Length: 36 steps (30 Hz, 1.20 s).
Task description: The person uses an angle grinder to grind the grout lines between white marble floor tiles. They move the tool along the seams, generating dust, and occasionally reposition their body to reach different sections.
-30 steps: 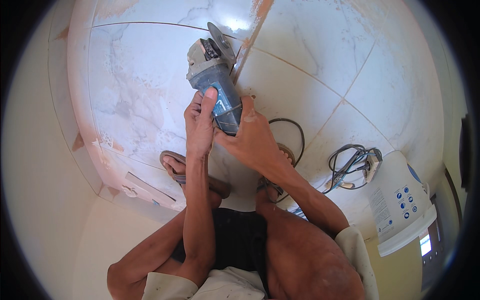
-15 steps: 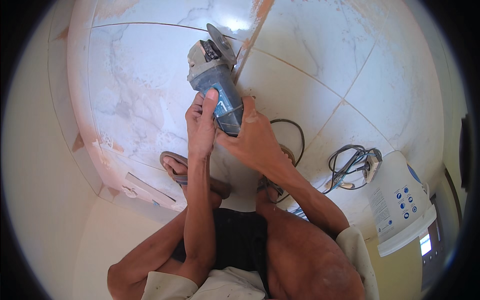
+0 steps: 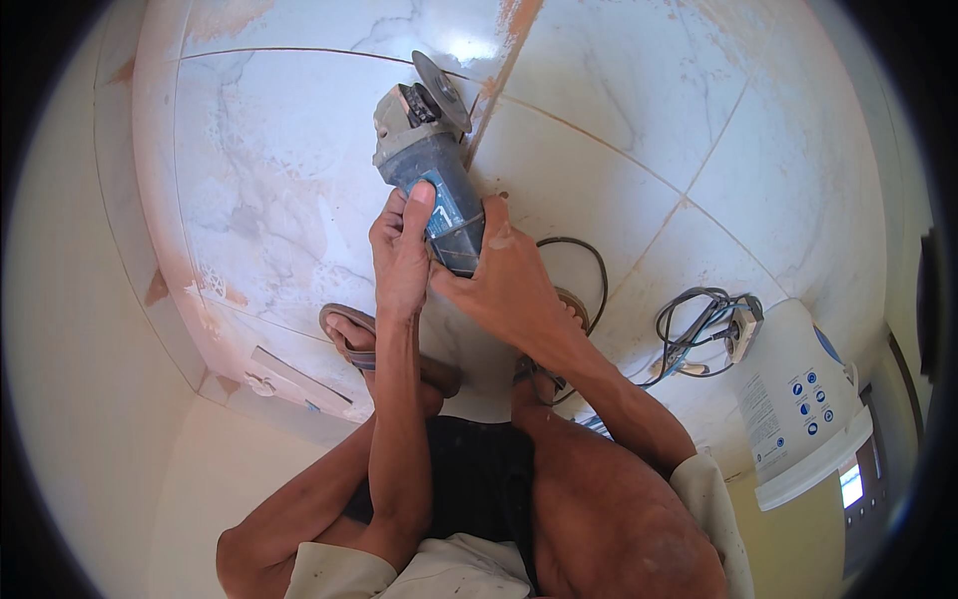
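Both my hands hold a blue-and-grey angle grinder above the tiled floor, its head pointing away from me. My left hand is closed round the left side of the body, with the thumb lying on top. My right hand grips the rear end from the right; some of its fingers are hidden beneath the tool. A thin grey disc sits tilted at the front right of the grinder's head, close over a joint between tiles. A black cord loops on the floor beside my right hand.
Dusty white marbled tiles cover the floor. To the right, a tangle of cables with a socket block lies against a white plastic bucket. A flat strip lies by the left wall. My sandalled left foot is below the grinder.
Hardly anything differs: the grinder's head and disc have dipped very slightly toward me. Both hands keep the same grip.
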Each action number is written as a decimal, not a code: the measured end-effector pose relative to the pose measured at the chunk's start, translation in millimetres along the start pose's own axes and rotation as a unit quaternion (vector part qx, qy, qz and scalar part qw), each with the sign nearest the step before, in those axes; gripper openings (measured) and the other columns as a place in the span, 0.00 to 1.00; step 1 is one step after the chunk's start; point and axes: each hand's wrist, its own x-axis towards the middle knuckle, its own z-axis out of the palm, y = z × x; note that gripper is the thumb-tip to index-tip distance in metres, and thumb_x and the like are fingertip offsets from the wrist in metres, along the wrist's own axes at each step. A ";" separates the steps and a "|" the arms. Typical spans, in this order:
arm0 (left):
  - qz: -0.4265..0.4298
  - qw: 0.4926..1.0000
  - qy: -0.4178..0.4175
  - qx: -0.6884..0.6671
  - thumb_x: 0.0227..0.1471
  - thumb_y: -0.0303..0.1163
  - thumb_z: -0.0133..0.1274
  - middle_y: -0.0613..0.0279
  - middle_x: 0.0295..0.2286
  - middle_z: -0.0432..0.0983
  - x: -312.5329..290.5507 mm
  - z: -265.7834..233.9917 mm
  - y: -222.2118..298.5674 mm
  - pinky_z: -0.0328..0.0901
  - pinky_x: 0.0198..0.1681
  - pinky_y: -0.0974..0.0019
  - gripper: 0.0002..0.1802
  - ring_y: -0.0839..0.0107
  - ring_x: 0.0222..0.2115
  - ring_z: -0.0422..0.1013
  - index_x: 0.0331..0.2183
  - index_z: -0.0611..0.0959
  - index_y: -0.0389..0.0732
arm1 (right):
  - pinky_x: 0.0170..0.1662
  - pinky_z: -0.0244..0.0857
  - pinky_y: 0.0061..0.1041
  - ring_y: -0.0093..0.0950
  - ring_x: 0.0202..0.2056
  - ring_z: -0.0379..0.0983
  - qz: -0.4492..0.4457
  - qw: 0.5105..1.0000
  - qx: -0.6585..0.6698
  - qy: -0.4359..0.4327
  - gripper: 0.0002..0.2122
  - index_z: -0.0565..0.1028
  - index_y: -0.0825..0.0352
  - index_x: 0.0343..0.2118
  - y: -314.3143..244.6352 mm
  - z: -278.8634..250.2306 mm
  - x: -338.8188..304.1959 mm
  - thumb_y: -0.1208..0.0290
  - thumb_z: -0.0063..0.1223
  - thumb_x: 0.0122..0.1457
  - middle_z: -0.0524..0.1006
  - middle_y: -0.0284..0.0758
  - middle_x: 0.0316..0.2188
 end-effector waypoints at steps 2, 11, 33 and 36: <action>-0.005 1.000 -0.001 -0.008 0.72 0.44 0.60 0.62 0.42 0.86 -1.0 1.1 1.9 0.70 0.50 0.70 0.22 0.79 0.41 0.77 0.50 0.86 0.33 | 0.40 0.76 0.50 0.58 0.35 0.82 0.002 1.000 0.000 -0.001 0.30 0.65 0.79 0.48 0.2 0.3 -0.9 0.64 0.70 0.53 0.79 0.60 0.31; -0.005 1.000 -0.002 -0.027 0.73 0.43 0.60 0.62 0.42 0.86 -0.8 0.9 -0.2 0.71 0.50 0.70 0.21 0.78 0.40 0.77 0.50 0.86 0.32 | 0.42 0.77 0.45 0.55 0.38 0.85 0.021 1.000 -0.007 -0.004 0.35 0.64 0.81 0.56 -2.8 1.0 -2.7 0.65 0.72 0.53 0.82 0.59 0.35; -0.008 1.000 -0.002 -0.026 0.72 0.43 0.60 0.63 0.41 0.86 -2.6 -1.1 -1.3 0.71 0.47 0.72 0.21 0.80 0.39 0.77 0.49 0.86 0.33 | 0.42 0.77 0.49 0.57 0.36 0.83 0.021 1.000 -0.001 0.003 0.35 0.65 0.83 0.53 -1.0 7.1 -6.2 0.62 0.71 0.52 0.80 0.60 0.34; -0.008 1.000 -0.002 -0.024 0.72 0.43 0.61 0.63 0.41 0.86 -3.0 -1.9 0.3 0.71 0.47 0.72 0.21 0.80 0.38 0.77 0.49 0.86 0.32 | 0.41 0.77 0.49 0.57 0.35 0.83 0.026 1.000 0.011 0.005 0.34 0.65 0.82 0.52 -2.7 8.6 -6.7 0.63 0.71 0.52 0.80 0.60 0.34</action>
